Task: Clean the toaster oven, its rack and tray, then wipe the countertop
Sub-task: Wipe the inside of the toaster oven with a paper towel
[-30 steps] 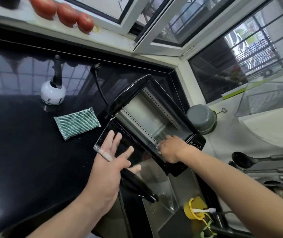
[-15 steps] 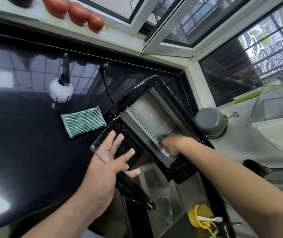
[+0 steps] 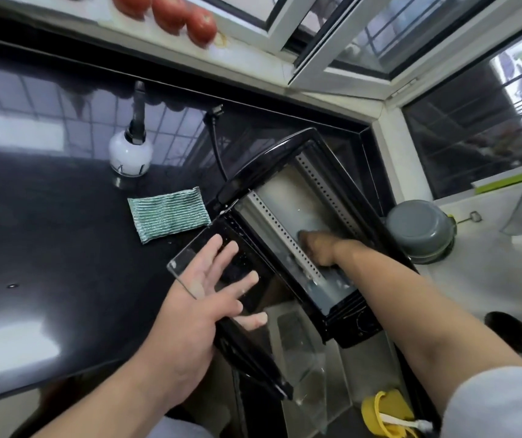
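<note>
Black worktop (image 3: 47, 248), toaster oven (image 3: 300, 222) tipped at its front corner, overhanging the sink (image 3: 310, 368). Left hand (image 3: 202, 298) flat, fingers spread, on the open door (image 3: 221, 273); right hand (image 3: 316, 248) inside, grip hidden. Hard scrubbing could slide it off.

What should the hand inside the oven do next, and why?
Probably sweep on toward the far end of the toaster oven: the right hand sits at the near end of the cavity floor, while the left hand lies flat on the open glass door.
</note>
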